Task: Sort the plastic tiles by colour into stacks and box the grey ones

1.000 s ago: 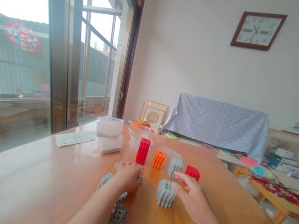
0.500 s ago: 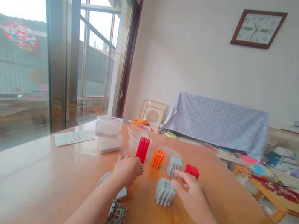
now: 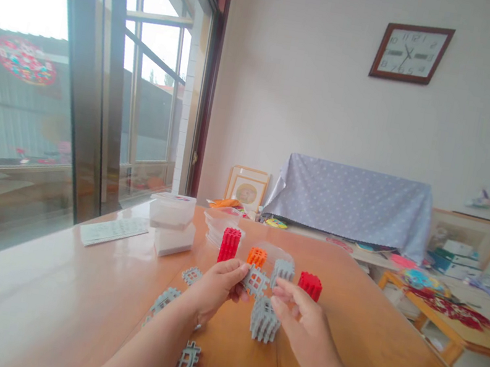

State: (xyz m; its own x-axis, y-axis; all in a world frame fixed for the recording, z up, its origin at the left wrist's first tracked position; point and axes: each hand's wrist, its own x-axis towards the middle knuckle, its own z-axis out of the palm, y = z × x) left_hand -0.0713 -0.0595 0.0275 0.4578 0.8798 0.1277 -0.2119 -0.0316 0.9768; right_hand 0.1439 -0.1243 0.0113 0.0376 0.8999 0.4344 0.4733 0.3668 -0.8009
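My left hand (image 3: 221,286) pinches a flat grey lattice piece (image 3: 255,280) by its left edge, raised over the table. My right hand (image 3: 299,308) is just right of that piece, thumb and fingers apart, holding nothing. Below the held piece stands a grey stack (image 3: 265,320). Behind it are another grey stack (image 3: 283,271), a short orange stack (image 3: 256,257), a tall red stack (image 3: 229,245) and a low red stack (image 3: 310,286). Loose grey pieces lie by my left arm, one (image 3: 185,363) near the front, others (image 3: 166,300) (image 3: 191,275) farther back.
Two translucent boxes (image 3: 173,239) are piled at the back left, beside a printed sheet (image 3: 114,232). Clear plastic lids (image 3: 219,226) lie behind the tall red stack. A low wooden table (image 3: 450,330) stands at the right.
My left hand has lifted a grey piece off the table and brought it right, towards my right hand. The camera view has shifted slightly.
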